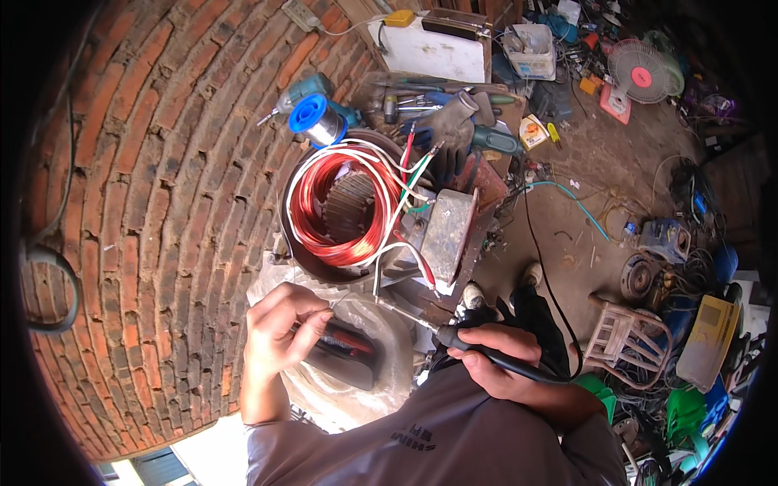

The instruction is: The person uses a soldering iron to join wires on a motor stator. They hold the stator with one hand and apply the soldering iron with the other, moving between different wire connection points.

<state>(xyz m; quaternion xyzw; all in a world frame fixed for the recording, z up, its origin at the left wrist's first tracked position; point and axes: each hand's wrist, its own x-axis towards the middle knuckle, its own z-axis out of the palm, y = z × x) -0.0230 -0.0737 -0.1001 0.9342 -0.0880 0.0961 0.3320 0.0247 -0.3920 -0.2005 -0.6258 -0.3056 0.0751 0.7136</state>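
My left hand (279, 328) pinches a thin solder wire (343, 300) reaching toward a white lead's end (376, 292). My right hand (506, 364) grips a black soldering iron (450, 332), its tip at that lead. Above them sits a round motor housing (288, 235) holding red copper windings (320, 251) with white, red and green leads, beside a dusty metal box (450, 235). A blue solder spool (308, 113) rests at the housing's back edge. A black-and-red object (348, 348) lies below my left hand on crumpled plastic (389, 389).
A brick wall (138, 202) fills the left. Behind the housing lie a drill (304, 89), gloves (454, 130), hand tools and a white board (421, 53). To the right, a cluttered floor (583, 219) holds a fan (636, 73), a metal frame (624, 340), cables and several plastic items.
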